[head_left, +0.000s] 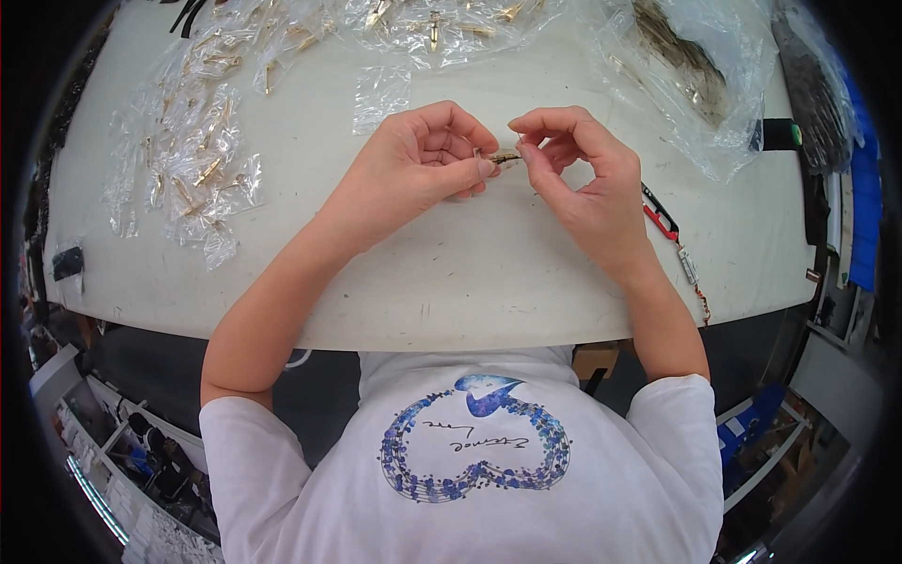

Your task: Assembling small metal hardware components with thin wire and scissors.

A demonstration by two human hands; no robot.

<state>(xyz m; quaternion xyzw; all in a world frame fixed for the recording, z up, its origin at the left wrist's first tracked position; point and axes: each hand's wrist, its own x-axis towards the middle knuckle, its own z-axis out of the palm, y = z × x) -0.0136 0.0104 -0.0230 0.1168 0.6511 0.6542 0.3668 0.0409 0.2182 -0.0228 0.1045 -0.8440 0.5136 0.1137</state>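
Note:
My left hand [423,155] is closed above the middle of the table, thumb and fingers pinched on a small gold-coloured metal piece [505,158]. The piece's right end sticks out past the fingertips, while its other end is hidden in the hand. Just to the right, my right hand [587,174] is curled, its thumb and forefinger drawn together close to that end. A thin, pale sliver seems to show between them, too small to name. A flat clear plastic bag [382,94] lies beyond my left hand.
Clear bags of gold-coloured metal pieces [202,174] spread over the pale table [442,291] at left, with more [434,33] along the back. At the back right lies a large plastic bag [723,155] with dark brownish contents. A red-and-black tool [660,216] rests beside my right forearm.

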